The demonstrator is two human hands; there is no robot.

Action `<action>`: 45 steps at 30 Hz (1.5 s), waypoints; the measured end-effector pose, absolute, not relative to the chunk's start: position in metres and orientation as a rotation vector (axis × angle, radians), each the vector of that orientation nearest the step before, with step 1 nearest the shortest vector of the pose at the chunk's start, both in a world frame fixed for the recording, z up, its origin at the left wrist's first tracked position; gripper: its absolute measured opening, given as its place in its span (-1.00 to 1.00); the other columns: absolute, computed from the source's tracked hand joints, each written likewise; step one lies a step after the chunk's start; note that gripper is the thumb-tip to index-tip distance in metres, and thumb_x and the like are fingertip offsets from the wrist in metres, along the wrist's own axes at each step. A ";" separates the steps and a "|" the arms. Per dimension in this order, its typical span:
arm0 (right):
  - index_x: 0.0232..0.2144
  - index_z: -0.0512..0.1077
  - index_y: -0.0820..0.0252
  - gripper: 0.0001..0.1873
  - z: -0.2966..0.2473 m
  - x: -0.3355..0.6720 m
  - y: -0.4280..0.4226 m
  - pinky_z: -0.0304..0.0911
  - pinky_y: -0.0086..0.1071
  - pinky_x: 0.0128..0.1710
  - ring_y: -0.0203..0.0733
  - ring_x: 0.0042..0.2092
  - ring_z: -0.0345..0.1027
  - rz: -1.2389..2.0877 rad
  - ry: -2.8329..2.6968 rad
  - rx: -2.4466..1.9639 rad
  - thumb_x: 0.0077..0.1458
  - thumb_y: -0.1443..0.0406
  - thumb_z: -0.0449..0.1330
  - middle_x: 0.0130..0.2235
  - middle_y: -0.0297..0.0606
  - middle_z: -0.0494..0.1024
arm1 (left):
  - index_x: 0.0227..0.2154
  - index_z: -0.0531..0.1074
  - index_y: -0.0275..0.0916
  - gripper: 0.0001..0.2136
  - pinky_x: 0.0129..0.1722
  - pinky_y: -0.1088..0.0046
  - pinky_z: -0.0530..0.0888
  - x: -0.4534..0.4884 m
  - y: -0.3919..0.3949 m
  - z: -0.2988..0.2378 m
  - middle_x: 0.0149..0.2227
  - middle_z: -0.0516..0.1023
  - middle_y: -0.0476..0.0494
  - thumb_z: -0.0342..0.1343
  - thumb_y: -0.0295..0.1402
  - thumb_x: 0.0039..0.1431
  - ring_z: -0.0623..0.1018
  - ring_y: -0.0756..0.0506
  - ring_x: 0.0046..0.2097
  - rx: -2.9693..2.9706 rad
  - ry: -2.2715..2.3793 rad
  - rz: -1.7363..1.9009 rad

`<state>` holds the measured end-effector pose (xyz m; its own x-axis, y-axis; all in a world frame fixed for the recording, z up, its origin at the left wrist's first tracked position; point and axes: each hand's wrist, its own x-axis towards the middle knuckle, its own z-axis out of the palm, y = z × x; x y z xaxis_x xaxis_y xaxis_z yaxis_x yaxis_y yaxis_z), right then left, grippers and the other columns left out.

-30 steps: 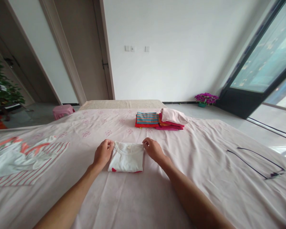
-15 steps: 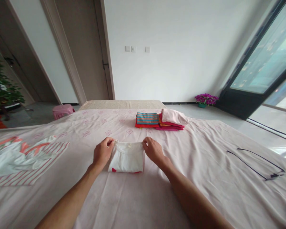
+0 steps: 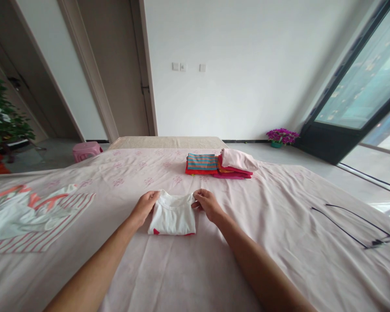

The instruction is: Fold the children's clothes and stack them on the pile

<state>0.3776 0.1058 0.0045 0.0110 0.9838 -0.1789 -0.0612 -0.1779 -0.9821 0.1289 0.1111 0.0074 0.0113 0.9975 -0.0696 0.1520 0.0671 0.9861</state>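
Observation:
A small white shirt (image 3: 173, 219) lies folded on the pink bed sheet (image 3: 168, 273) in front of me, its neckline at the far end and a bit of red at its near edge. My left hand (image 3: 146, 206) pinches the far left corner beside the collar. At the far right corner, my right hand (image 3: 208, 203) has thumb and fingers closed on the fabric. The collar bunches up a little between the two hands.
Beyond the shirt are stacked folded clothes (image 3: 235, 162) and a folded striped garment (image 3: 201, 161). Loose clothes (image 3: 32, 216) lie at the left. Eyeglasses (image 3: 373, 242) rest at the right. A pink stool (image 3: 87, 150) stands past the bed.
The shirt's far edge, straight and flat before with its inner label showing, now rises in a curved collar and the label is hidden. Both hands have shifted slightly at the corners.

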 end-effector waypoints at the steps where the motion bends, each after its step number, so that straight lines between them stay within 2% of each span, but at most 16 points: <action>1: -0.37 0.30 0.19 -0.83 0.005 0.378 0.105 0.17 -0.56 -0.63 -0.34 -0.53 0.42 1.396 -1.042 -1.295 0.06 0.23 0.19 -0.49 -0.40 0.41 | -0.35 0.44 -0.28 -0.54 -0.32 0.43 0.45 0.128 0.111 0.008 -0.38 0.57 -0.11 0.14 0.07 -0.08 0.55 -0.10 -0.32 1.344 1.333 1.051; 3: -0.29 0.33 0.19 -0.82 0.008 0.378 0.103 0.30 -0.50 -0.55 -0.32 -0.50 0.44 1.457 -1.033 -1.269 0.08 0.22 0.20 -0.45 -0.36 0.46 | -0.41 0.44 -0.28 -0.56 -0.32 0.44 0.43 0.127 0.111 0.006 -0.40 0.56 -0.10 0.12 0.07 -0.07 0.54 -0.10 -0.32 1.464 1.360 1.016; 5: -0.20 0.35 0.19 -0.76 0.009 0.379 0.102 0.34 -0.47 -0.51 -0.32 -0.49 0.43 1.472 -1.073 -1.245 0.07 0.24 0.23 -0.42 -0.34 0.49 | -0.45 0.42 -0.26 -0.58 -0.35 0.45 0.40 0.126 0.114 0.003 -0.44 0.54 -0.07 0.06 0.06 -0.03 0.52 -0.09 -0.35 1.514 1.432 0.994; 7: -0.14 0.37 0.21 -0.71 0.006 0.379 0.103 0.31 -0.49 -0.53 -0.35 -0.50 0.40 1.453 -1.138 -1.245 0.06 0.26 0.24 -0.41 -0.35 0.49 | -0.50 0.41 -0.24 -0.61 -0.37 0.46 0.37 0.125 0.117 0.000 -0.48 0.52 -0.05 0.01 0.04 0.01 0.51 -0.10 -0.37 1.544 1.519 0.961; 9: -0.12 0.38 0.22 -0.70 -0.001 0.379 0.107 0.26 -0.51 -0.55 -0.36 -0.52 0.36 1.369 -1.224 -1.302 0.08 0.26 0.22 -0.43 -0.37 0.47 | -0.57 0.39 -0.21 -0.66 -0.38 0.45 0.35 0.124 0.122 -0.003 -0.55 0.48 -0.04 0.05 -0.01 0.01 0.51 -0.11 -0.39 1.590 1.637 0.900; 12: -0.10 0.40 0.19 -0.71 -0.012 0.380 0.114 0.19 -0.51 -0.55 -0.36 -0.53 0.33 1.045 -1.429 -1.481 0.10 0.28 0.20 -0.45 -0.39 0.47 | -0.61 0.39 -0.18 -0.74 -0.37 0.42 0.33 0.123 0.129 -0.004 -0.57 0.49 -0.08 0.16 -0.09 -0.03 0.53 -0.16 -0.38 1.655 1.821 0.805; 14: -0.11 0.42 0.18 -0.72 -0.016 0.382 0.118 0.19 -0.50 -0.51 -0.35 -0.50 0.34 0.846 -1.553 -1.566 0.10 0.28 0.20 -0.43 -0.38 0.50 | -0.51 0.45 -0.15 -0.78 -0.33 0.40 0.35 0.122 0.131 -0.004 -0.48 0.56 -0.12 0.17 -0.11 -0.01 0.56 -0.18 -0.33 1.695 1.896 0.774; 17: -0.11 0.45 0.16 -0.74 -0.014 0.386 0.119 0.24 -0.47 -0.38 -0.30 -0.38 0.40 0.676 -1.630 -1.616 0.12 0.25 0.19 -0.33 -0.32 0.55 | -0.23 0.49 -0.14 -0.74 -0.21 0.38 0.41 0.122 0.128 -0.002 -0.26 0.63 -0.18 0.09 -0.12 0.13 0.59 -0.17 -0.20 1.786 1.905 0.798; 21: -0.11 0.45 0.16 -0.74 -0.008 0.386 0.114 0.24 -0.43 -0.31 -0.28 -0.37 0.36 0.519 -1.626 -1.549 0.13 0.26 0.16 -0.33 -0.34 0.53 | 0.07 0.38 -0.24 -0.60 0.08 0.33 0.38 0.124 0.113 -0.002 0.07 0.51 -0.29 -0.14 -0.17 0.31 0.51 -0.14 0.07 1.950 1.800 0.951; 24: -0.13 0.45 0.16 -0.76 -0.008 0.381 0.110 0.23 -0.45 -0.33 -0.29 -0.39 0.33 0.498 -1.687 -1.412 0.14 0.29 0.14 -0.37 -0.35 0.48 | 0.20 0.29 -0.24 -0.54 0.25 0.27 0.26 0.128 0.103 -0.006 0.21 0.39 -0.27 -0.17 -0.17 0.35 0.34 -0.14 0.26 2.197 1.566 1.005; 28: -0.21 0.51 0.18 -0.82 -0.012 0.377 0.109 0.24 -0.43 -0.19 -0.26 -0.27 0.37 0.476 -1.955 -1.318 0.12 0.36 0.16 -0.29 -0.27 0.50 | 0.19 0.34 -0.21 -0.53 0.31 0.11 0.16 0.132 0.102 -0.017 0.27 0.33 -0.28 -0.05 -0.13 0.30 0.17 -0.24 0.36 2.427 1.353 0.722; 31: -0.20 0.52 0.19 -0.80 -0.013 0.380 0.110 0.23 -0.42 -0.15 -0.24 -0.23 0.38 0.435 -2.022 -1.336 0.15 0.38 0.14 -0.26 -0.23 0.51 | 0.17 0.37 -0.21 -0.53 0.31 0.05 0.14 0.133 0.111 -0.022 0.27 0.32 -0.31 -0.02 -0.12 0.28 0.16 -0.29 0.36 2.437 1.374 0.585; 36: -0.17 0.52 0.18 -0.79 -0.011 0.386 0.107 0.24 -0.41 -0.11 -0.22 -0.17 0.40 0.431 -2.035 -1.291 0.20 0.37 0.11 -0.21 -0.21 0.54 | 0.12 0.39 -0.16 -0.61 0.30 0.15 0.15 0.136 0.126 -0.022 0.25 0.35 -0.25 0.01 -0.26 0.27 0.23 -0.22 0.33 2.449 1.424 0.583; 41: -0.14 0.52 0.18 -0.77 -0.014 0.389 0.107 0.25 -0.39 -0.07 -0.20 -0.15 0.41 0.455 -2.026 -1.285 0.19 0.39 0.11 -0.18 -0.20 0.55 | -0.03 0.47 -0.16 -0.71 0.15 0.24 0.31 0.139 0.129 -0.015 -0.01 0.50 -0.24 0.12 -0.25 0.19 0.41 -0.21 0.11 2.538 1.427 0.618; 45: -0.07 0.50 0.17 -0.63 -0.019 0.395 0.108 0.28 -0.39 -0.07 -0.22 -0.15 0.41 0.486 -2.076 -1.195 0.13 0.51 0.06 -0.18 -0.20 0.53 | -0.10 0.46 -0.25 -0.75 0.03 0.26 0.39 0.139 0.124 -0.010 -0.10 0.51 -0.27 0.07 -0.27 0.23 0.46 -0.21 0.00 2.535 1.493 0.592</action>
